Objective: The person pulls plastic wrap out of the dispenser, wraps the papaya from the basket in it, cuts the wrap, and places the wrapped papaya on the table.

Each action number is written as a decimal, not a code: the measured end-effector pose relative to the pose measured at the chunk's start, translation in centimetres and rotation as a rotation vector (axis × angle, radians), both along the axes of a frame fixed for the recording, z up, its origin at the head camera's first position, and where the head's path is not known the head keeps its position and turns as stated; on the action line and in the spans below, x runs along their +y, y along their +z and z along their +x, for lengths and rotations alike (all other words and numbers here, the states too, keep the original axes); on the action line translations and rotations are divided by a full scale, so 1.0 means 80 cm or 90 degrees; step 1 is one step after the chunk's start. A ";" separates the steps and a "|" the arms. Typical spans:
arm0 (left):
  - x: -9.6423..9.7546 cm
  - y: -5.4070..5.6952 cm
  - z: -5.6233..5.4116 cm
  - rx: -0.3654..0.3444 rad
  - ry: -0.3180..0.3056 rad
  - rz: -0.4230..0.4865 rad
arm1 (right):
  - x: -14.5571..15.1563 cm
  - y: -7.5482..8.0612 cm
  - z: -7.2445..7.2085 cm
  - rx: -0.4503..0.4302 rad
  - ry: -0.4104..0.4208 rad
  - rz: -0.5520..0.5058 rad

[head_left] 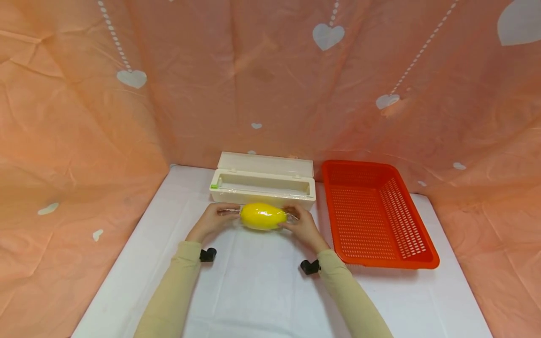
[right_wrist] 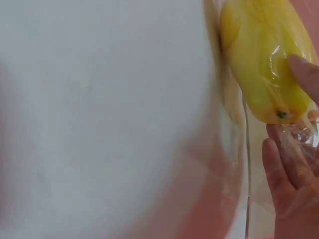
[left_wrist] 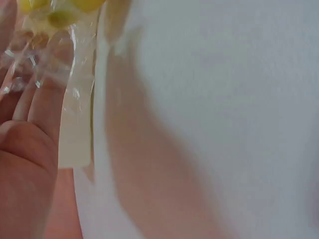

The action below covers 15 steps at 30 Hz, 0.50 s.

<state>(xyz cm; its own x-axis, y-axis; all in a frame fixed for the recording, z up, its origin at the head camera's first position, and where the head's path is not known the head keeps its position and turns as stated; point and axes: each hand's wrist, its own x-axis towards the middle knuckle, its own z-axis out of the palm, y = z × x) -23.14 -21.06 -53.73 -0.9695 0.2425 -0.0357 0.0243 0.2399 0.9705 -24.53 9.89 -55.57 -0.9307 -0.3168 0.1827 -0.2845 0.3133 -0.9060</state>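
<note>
A yellow mango [head_left: 259,217] in clear plastic wrap [left_wrist: 79,94] lies crosswise between the two hands, in front of the white wrap box. My left hand [head_left: 213,220] holds the loose film at the mango's left end; in the left wrist view the glossy film lies crinkled across its fingers [left_wrist: 47,99]. At the other end, my right hand [head_left: 303,227] grips the wrapped mango. Its thumb [right_wrist: 305,74] presses on the yellow skin through the film, close to the dark stem spot, and the other fingers are by the gathered film below.
Behind the hands stands the long white wrap box [head_left: 262,198], its lid [head_left: 266,164] raised and a green slider [head_left: 214,186] at its left end. An orange-red plastic basket [head_left: 344,253] is at the right on the white-covered table [head_left: 253,291]. Pink curtains [head_left: 270,94] surround the table.
</note>
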 end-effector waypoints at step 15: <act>0.002 0.002 -0.008 0.023 0.091 -0.017 | 0.015 0.007 -0.002 -0.081 0.063 -0.069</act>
<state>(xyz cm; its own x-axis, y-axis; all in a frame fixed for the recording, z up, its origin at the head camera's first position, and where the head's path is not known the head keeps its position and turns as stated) -23.80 -20.87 -53.60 -0.9949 0.1010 -0.0046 0.0228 0.2690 0.9629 -24.71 11.10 -55.00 -0.9136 -0.3931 0.1036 -0.1902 0.1882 -0.9636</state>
